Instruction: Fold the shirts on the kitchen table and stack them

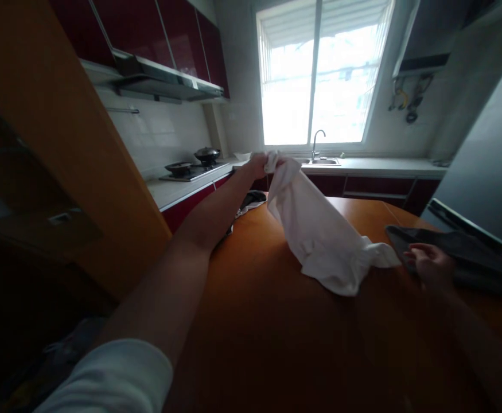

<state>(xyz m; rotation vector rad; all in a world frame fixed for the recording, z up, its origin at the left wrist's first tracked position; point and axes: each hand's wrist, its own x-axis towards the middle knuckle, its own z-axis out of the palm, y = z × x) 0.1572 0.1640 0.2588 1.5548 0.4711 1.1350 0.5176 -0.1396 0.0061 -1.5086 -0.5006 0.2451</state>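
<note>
Nearest the camera, a pale, soft fabric sleeve is noted at lower left, from which a bare forearm is extended toward the centre. Behind the forearm, left of centre, a crumpled black-and-white fabric piece is partly hidden. At upper centre, the left hand is observed with fingers closed around a bunched corner of a limp white cloth. The cloth is slanted from there toward centre right, over a glossy orange-brown wooden table; contact of its lower edge with the tabletop cannot be determined. At right, the fingers of the right hand are loosely curled, just beside the cloth's pointed end; whether it is gripped cannot be told. Behind them, a flat dark grey cloth is seen. Judgement: the left grip should be kept firm, a corner pinched at right, and tension applied evenly so that creases are opened without the grey cloth being caught.
</note>
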